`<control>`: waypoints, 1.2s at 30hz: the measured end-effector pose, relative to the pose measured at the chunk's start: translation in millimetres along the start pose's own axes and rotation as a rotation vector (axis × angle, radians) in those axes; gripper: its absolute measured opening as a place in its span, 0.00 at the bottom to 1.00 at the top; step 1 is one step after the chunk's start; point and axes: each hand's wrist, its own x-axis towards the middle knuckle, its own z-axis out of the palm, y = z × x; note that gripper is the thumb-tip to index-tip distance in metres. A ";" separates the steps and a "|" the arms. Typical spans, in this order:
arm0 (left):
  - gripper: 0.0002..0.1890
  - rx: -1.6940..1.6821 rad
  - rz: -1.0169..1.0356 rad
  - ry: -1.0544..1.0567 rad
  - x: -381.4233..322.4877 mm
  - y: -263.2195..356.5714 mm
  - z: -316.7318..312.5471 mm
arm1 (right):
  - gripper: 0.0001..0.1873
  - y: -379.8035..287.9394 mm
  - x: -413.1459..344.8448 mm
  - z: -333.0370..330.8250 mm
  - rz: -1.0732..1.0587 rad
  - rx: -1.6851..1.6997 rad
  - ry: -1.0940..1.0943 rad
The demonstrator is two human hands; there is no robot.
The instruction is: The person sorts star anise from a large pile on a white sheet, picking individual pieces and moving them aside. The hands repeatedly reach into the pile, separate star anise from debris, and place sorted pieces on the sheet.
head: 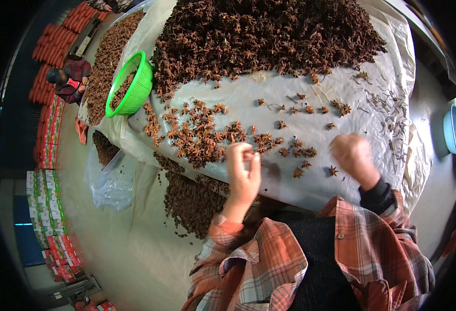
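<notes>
Whole star anise pods lie over a table covered with plastic sheeting (309,186), with a large dark pile of star anise (266,35) across its far part. My left hand (244,167) is raised over the near edge, thumb and fingers pinched together on a small dark piece, likely star anise. Just beyond it spreads a loose cluster of star anise (200,136). To the right, my right hand (352,153) is blurred, its fingers curled; whether it holds anything cannot be told. Single star anise pods (297,172) lie between the hands.
Thin stems (395,116) are scattered at the right. A green plastic basket (134,93) leans at the left beside a brown heap (111,58). Another heap (193,202) lies below the near edge. A person (70,79) is at the far left; a light-blue basin (452,131) stands far right.
</notes>
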 end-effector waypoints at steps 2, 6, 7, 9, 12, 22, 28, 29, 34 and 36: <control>0.19 0.373 0.156 0.015 14.2 -10.8 -22.8 | 0.10 16.4 8.1 -19.8 0.237 -0.176 0.027; 0.35 0.786 0.268 -0.241 39.8 -29.7 -39.2 | 0.07 7.5 33.3 -5.1 0.064 0.171 0.151; 0.37 0.862 0.257 -0.314 43.3 -34.6 -41.4 | 0.07 -2.9 40.2 8.2 0.044 0.295 0.037; 0.37 0.850 0.117 -0.423 47.8 -45.6 -50.1 | 0.07 -24.4 54.7 34.5 -0.277 0.168 0.005; 0.32 0.764 0.106 -0.416 48.7 -60.9 -75.6 | 0.13 -51.1 72.2 60.2 -0.301 0.264 -0.074; 0.14 0.523 0.272 -0.342 49.1 -54.2 -58.9 | 0.13 -69.1 82.4 75.8 -0.186 0.335 -0.152; 0.08 0.422 0.265 -0.276 46.4 -58.1 -51.2 | 0.19 -78.9 84.7 85.5 -0.221 0.383 -0.074; 0.08 0.380 0.243 -0.272 43.5 -57.0 -52.7 | 0.19 -81.4 85.9 86.7 -0.234 0.390 -0.057; 0.05 0.078 0.091 -0.133 25.2 -42.0 -52.0 | 0.21 -89.3 86.1 89.1 -0.284 0.434 -0.024; 0.04 -0.068 0.025 -0.109 19.4 -34.4 -50.3 | 0.20 -89.4 84.1 89.0 -0.289 0.468 -0.039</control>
